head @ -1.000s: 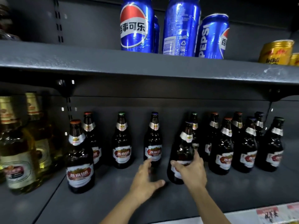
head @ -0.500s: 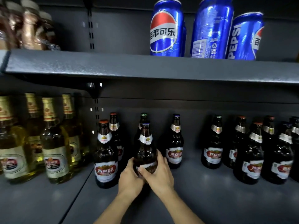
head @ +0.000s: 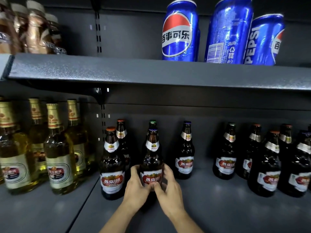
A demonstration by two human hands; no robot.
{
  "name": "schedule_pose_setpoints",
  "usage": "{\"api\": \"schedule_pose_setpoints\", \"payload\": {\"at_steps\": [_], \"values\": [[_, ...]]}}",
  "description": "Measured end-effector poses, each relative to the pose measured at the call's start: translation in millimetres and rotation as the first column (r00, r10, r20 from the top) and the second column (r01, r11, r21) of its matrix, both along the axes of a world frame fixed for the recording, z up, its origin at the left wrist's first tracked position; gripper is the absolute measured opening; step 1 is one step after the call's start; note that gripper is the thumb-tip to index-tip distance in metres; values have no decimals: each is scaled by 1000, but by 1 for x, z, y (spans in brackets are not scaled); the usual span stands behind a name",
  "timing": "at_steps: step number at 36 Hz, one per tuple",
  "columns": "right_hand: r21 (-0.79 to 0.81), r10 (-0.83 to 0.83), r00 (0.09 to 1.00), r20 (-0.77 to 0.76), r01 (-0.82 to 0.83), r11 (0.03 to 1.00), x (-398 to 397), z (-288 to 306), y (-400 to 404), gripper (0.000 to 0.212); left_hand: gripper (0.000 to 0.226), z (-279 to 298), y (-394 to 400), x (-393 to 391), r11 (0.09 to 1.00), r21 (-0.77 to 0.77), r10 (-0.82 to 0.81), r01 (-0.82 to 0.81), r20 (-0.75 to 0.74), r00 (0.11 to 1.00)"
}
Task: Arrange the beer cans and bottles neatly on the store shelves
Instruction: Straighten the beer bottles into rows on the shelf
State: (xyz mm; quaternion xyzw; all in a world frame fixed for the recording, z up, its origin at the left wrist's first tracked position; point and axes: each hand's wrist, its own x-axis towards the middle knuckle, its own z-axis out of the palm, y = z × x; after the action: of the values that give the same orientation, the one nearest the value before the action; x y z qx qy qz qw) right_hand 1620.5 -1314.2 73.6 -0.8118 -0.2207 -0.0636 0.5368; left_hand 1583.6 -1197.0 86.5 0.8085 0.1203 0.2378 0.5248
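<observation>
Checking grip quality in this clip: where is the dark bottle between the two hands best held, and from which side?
Best at the wide lower body around the label, from the front with a hand on each flank, much as the left hand and right hand hold the dark bottle now. It stands upright, its neck is narrow, and another bottle stands close behind it.

Upright dark brown beer bottle (head: 152, 158), red-white label, front of lower shelf (head: 210, 207)
</observation>
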Motion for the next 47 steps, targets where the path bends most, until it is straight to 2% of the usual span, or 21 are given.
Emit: {"api": "schedule_pose_setpoints", "payload": {"at_steps": [3, 5, 7, 9, 11, 13, 17, 19, 22, 25, 29, 33, 38, 42, 47], "values": [[12, -49, 997, 55, 48, 999, -3, 4, -3, 68, 70, 1, -13, -6, 998, -2, 62, -62, 95, 993], [121, -178, 981, 81, 167, 978, -2, 11, -9, 59, 74, 3, -24, -13, 973, 33, 219, -230, 194, 956], [260, -345, 936, 69, 317, 912, 4, 21, -21, 51, 68, 6, -40, -20, 927, 37, 340, -373, 337, 878], [375, -476, 878, 49, 426, 823, 17, 31, -39, 46, 63, 6, -56, -21, 924, 31, 326, -382, 462, 825], [422, -561, 827, 31, 498, 757, 34, 40, -63, 45, 58, 3, -71, -15, 952, 56, 237, -303, 493, 837], [394, -611, 792, -2, 562, 727, 54, 47, -90, 48, 58, 3, -84, -2, 983, 64, 126, -170, 429, 894], [153, -638, 770, -16, 632, 759, 90, 55, -137, 60, 60, 6, -104, 34, 998, 45, -43, 35, 208, 977], [49, -597, 802, 25, 596, 802, 103, 55, -150, 69, 73, 6, -110, 53, 1000, -12, -18, 19, 100, 995], [-53, -533, 842, 87, 538, 841, 114, 50, -158, 81, 92, 8, -115, 75, 992, -109, 60, -57, 26, 998], [-33, -546, 830, 111, 552, 833, 122, 42, -161, 88, 105, 5, -118, 97, 984, -141, 112, -111, -1, 994], [-49, -572, 820, 9, 572, 819, 138, 34, -167, 97, 114, -8, -118, 125, 981, -131, 139, -142, -35, 990], [-90, -521, 847, -106, 514, 853, 151, 30, -169, 98, 101, -4, -120, 123, 980, -42, 190, -192, -54, 980], [-203, -561, 822, -95, 536, 819, 151, 34, -172, 83, 77, -3, -112, 120, 968, 93, 239, -233, -70, 968], [-201, -529, 845, -84, 505, 839, 145, 33, -162, 74, 75, -3, -111, 119, 966, 113, 242, -233, -70, 968], [-191, -512, 857, -55, 494, 848, 135, 34, -142, 81, 71, -1, -112, 118, 973, 92, 217, -211, -66, 974]]}}
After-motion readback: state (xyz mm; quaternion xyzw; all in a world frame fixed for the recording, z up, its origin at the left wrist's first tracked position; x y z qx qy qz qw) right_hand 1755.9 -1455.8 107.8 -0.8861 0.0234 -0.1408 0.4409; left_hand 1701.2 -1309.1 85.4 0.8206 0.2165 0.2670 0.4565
